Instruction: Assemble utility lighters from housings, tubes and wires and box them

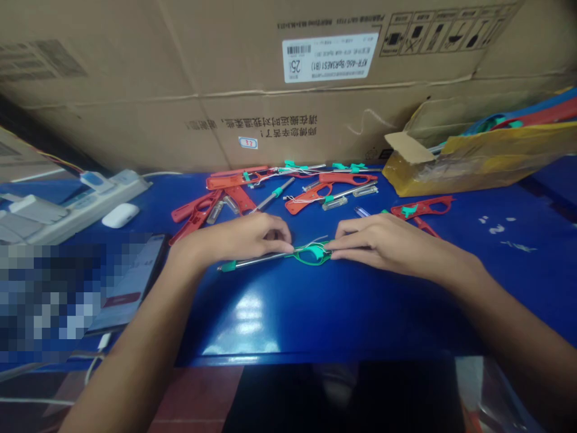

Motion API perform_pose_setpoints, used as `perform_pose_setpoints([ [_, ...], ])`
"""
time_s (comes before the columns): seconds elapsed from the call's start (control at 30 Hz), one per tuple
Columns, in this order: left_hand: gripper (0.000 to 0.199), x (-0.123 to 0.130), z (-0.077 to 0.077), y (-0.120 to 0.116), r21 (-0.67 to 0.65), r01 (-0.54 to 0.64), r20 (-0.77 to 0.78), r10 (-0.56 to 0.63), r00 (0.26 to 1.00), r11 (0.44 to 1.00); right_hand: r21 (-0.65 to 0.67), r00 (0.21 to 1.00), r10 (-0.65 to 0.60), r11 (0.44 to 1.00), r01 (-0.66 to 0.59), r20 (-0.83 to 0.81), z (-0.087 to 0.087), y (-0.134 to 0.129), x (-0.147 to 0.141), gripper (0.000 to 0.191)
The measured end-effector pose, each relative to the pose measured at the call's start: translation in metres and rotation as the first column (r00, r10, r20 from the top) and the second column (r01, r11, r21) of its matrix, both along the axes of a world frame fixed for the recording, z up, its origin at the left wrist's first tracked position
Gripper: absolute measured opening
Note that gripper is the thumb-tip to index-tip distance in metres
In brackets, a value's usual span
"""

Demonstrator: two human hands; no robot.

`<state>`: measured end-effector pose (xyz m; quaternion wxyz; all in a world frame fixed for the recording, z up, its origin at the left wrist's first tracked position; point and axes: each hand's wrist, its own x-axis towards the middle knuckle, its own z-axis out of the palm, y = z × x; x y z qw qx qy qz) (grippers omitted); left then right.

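Low over the blue table, a partly open green long-nosed lighter (311,255) lies between both hands. Its metal tube (259,260) points left and ends in a green tip. My left hand (259,236) is closed in a pinch where the tube meets the green body. Fingers of my right hand (374,240) are pressed together on the body's right end, hiding the handle. A thin wire sticks up near the trigger loop. Behind the hands lie several red lighter shells (347,179), some with tubes, white wires and green triggers, and small clear fuel tanks (335,203).
A large cardboard box (171,129) walls off the back. At right stands an open taped carton (478,159) of lighter parts, with a red shell (424,207) before it. A power strip (81,204), white earbud case (120,215) and phone (130,288) occupy the left side.
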<state>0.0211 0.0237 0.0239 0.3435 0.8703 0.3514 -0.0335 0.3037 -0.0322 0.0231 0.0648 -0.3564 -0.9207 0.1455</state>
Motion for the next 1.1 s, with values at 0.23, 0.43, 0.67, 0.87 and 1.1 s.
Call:
perform_pose_setpoints([
  [0.23, 0.029, -0.001, -0.004, 0.004, -0.045, -0.011, -0.013, 0.010, 1.000, 0.999, -0.020, 1.000, -0.016, 1.000, 0.016, 0.017, -0.004, 0.000, -0.001, 0.031],
  [0.43, 0.029, 0.003, -0.002, 0.001, -0.051, -0.029, -0.032, 0.027, 0.999, 0.998, -0.112, 0.998, -0.012, 0.994, 0.005, -0.063, -0.011, 0.005, -0.001, 0.027],
  [0.67, 0.031, 0.006, 0.002, -0.004, -0.117, -0.027, 0.042, 0.032, 0.999, 0.993, -0.118, 0.996, -0.058, 0.992, 0.050, -0.069, -0.014, 0.008, -0.002, 0.028],
  [0.87, 0.038, 0.006, -0.003, -0.004, -0.034, 0.138, 0.145, -0.132, 0.981, 0.990, -0.129, 0.997, -0.037, 0.991, 0.027, -0.074, -0.013, 0.008, -0.002, 0.028],
  [1.1, 0.043, 0.008, -0.005, -0.004, 0.010, 0.184, 0.152, -0.184, 0.971, 0.983, -0.166, 0.982, -0.161, 0.976, 0.143, -0.095, -0.012, 0.005, -0.009, 0.020],
])
